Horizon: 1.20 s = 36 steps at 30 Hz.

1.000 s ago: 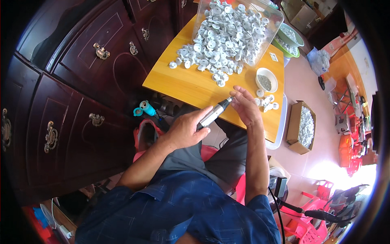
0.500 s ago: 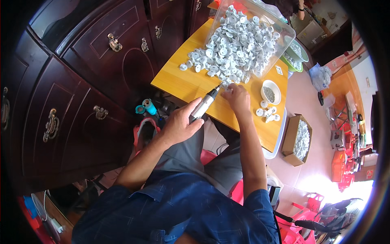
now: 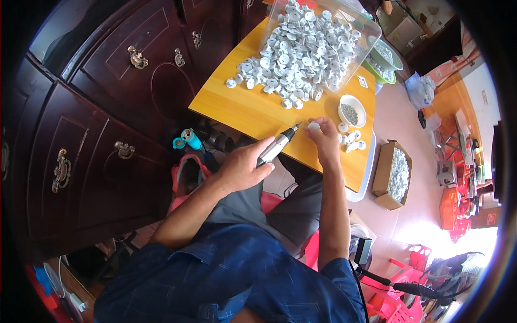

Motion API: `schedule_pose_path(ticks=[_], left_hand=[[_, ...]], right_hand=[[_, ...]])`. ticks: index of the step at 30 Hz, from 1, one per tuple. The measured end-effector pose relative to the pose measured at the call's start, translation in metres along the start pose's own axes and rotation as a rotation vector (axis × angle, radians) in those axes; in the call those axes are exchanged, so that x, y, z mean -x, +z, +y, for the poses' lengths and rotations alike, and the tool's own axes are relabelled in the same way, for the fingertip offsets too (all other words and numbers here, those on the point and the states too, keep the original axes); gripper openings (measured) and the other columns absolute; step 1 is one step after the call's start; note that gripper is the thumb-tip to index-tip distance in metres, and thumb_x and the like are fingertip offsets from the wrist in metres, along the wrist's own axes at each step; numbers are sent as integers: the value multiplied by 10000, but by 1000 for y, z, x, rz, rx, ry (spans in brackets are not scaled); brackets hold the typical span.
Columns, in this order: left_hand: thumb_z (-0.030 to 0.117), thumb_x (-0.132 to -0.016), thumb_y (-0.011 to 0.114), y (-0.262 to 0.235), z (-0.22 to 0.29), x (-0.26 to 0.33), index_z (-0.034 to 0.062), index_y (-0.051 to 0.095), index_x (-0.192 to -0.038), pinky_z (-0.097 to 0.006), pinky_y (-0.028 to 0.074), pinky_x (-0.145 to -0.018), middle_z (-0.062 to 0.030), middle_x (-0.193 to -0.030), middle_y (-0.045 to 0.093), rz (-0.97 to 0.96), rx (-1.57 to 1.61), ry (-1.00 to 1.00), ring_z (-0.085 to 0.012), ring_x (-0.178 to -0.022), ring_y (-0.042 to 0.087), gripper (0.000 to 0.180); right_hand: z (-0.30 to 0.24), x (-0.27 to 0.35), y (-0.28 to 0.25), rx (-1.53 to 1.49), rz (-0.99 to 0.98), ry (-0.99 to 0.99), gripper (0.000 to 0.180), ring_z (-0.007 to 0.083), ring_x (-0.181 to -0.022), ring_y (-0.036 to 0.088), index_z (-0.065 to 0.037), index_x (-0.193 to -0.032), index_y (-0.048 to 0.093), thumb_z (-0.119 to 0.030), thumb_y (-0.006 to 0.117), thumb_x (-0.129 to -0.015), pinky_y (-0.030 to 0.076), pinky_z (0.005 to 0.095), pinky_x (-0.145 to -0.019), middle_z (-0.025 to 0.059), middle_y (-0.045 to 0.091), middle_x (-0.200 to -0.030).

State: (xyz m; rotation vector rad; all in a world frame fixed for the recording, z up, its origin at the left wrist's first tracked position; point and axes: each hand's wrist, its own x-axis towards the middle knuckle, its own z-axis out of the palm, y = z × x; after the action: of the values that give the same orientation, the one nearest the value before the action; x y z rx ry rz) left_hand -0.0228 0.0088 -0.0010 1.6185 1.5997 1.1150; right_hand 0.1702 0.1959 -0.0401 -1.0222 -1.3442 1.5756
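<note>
In my left hand (image 3: 245,166) is a silver and black electric screwdriver (image 3: 278,146), its tip pointing up and to the right over the table's near part. My right hand (image 3: 325,139) pinches a small round white plastic part (image 3: 314,126) just right of that tip; a narrow gap seems to lie between them. Beyond both hands spreads a big heap of similar white plastic parts (image 3: 301,54), spilling from a clear plastic bin (image 3: 356,63). Right of my right hand, a few white parts (image 3: 353,142) lie in a small group beside a white bowl (image 3: 360,102) of small metal screws.
The yellow wooden table (image 3: 215,99) has dark carved cabinets (image 3: 129,75) along its left. On the floor to the right stands a cardboard box (image 3: 385,177) of white parts. Green basins (image 3: 390,58) are behind the table's right corner. A turquoise bottle (image 3: 191,139) is near its left edge.
My right hand has drawn back from the heap's edge and lifted a white part, moving slightly right. The screwdriver in my left hand has shifted slightly right and away from the heap.
</note>
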Motion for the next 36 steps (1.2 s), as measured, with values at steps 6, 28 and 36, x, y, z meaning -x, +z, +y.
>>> schedule_pose_path(ticks=[6, 28, 36], left_hand=[[141, -838, 690, 6, 3, -3, -34, 467, -1381, -373, 502, -914, -250, -1218, 636, -3, 7, 48, -343, -1093, 651, 613], [181, -879, 693, 24, 14, -11, -38, 471, -1376, -365, 504, -892, -251, -1181, 652, -92, -46, 49, -333, -1047, 669, 587], [201, -898, 681, 24, 16, -13, -43, 469, -1377, -372, 500, -905, -260, -1204, 638, -107, -53, 49, -349, -1076, 656, 577]], right_hand=[[-2, 10, -7, 303, 130, -187, 215, 71, -862, 605, -33, -1145, 594, -47, 606, -931, 480, 207, -769, 72, 666, -1041], [7, 21, -11, -96, 73, 37, 293, 113, -848, 652, 30, -1187, 602, 31, 605, -895, 544, 214, -757, 66, 666, -1015], [9, 21, -11, -71, 79, 23, 275, 109, -845, 644, 22, -1183, 619, -2, 617, -908, 541, 229, -755, 67, 677, -1033]])
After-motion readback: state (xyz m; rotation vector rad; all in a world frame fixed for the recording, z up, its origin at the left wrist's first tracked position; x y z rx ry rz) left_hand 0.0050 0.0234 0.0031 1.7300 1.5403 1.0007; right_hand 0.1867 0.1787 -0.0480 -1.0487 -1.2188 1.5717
